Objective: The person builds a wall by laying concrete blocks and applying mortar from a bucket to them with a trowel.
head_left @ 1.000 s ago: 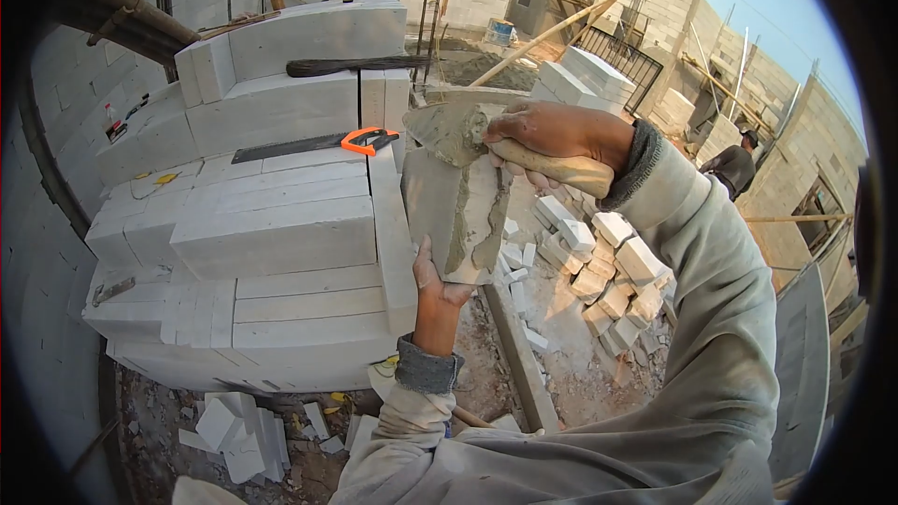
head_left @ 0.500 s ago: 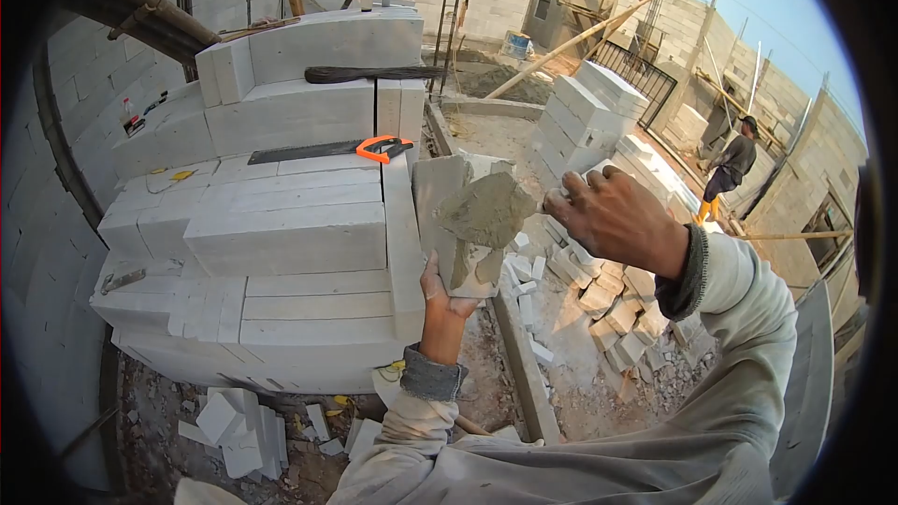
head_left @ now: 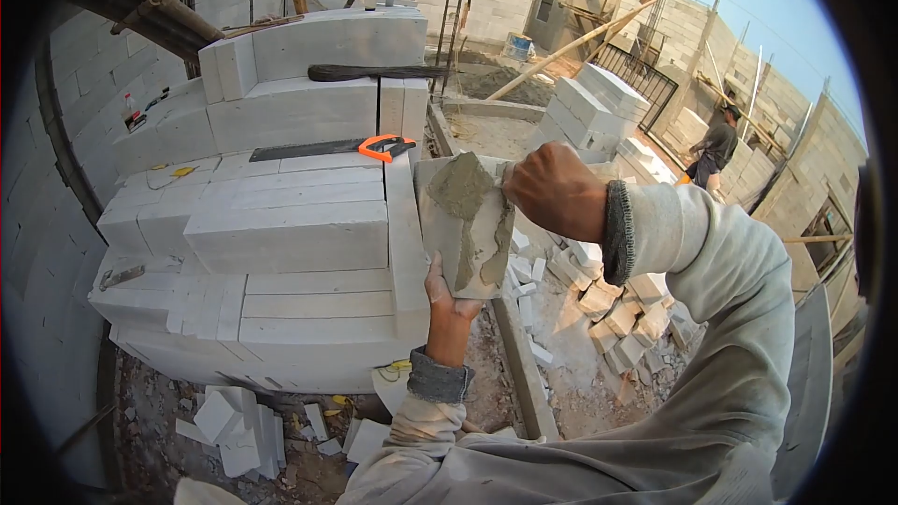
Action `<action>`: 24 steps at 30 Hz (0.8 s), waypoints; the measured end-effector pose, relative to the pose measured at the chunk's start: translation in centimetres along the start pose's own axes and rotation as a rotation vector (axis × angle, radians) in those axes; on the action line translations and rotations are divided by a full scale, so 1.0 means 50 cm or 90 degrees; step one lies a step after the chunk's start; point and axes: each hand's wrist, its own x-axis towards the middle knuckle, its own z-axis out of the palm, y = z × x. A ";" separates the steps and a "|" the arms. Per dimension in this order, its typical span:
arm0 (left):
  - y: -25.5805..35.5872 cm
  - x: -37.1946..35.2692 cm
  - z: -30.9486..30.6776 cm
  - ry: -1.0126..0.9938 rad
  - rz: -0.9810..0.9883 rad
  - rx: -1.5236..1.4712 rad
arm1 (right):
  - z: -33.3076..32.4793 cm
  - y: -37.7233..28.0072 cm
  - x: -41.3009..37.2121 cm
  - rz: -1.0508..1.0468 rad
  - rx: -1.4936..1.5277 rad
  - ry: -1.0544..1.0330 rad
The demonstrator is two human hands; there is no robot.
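Spreading mortar (head_left: 455,191) at the top edge of the block (head_left: 438,248) in the left hand (head_left: 449,310), the right hand (head_left: 554,192) grips a trowel (head_left: 496,196); smoothing down seems next.

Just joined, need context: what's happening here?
A person is spreading mortar on a white block. The left hand grips the block from below, holding it upright beside the stack of white blocks. The right hand presses a trowel, loaded with grey mortar, against the block's upper face. An orange-handled handsaw lies on the stack.
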 end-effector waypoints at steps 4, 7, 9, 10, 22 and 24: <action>-0.001 0.011 0.004 -0.016 0.004 -0.029 | 0.021 -0.027 0.018 0.078 -0.054 0.005; -0.006 0.001 0.036 -0.008 0.007 -0.018 | 0.018 -0.045 0.036 0.177 -0.095 0.015; -0.005 -0.002 0.038 -0.001 0.005 -0.011 | 0.004 -0.046 0.057 0.230 -0.148 0.000; -0.003 0.002 0.030 0.001 0.002 -0.007 | -0.001 -0.030 0.065 0.259 -0.144 0.036; -0.040 0.107 -0.110 -0.503 -0.019 -0.189 | -0.130 -0.139 0.072 0.077 1.264 0.049; -0.044 0.039 -0.094 -0.207 0.039 -0.146 | -0.093 -0.290 0.151 0.081 1.576 -0.017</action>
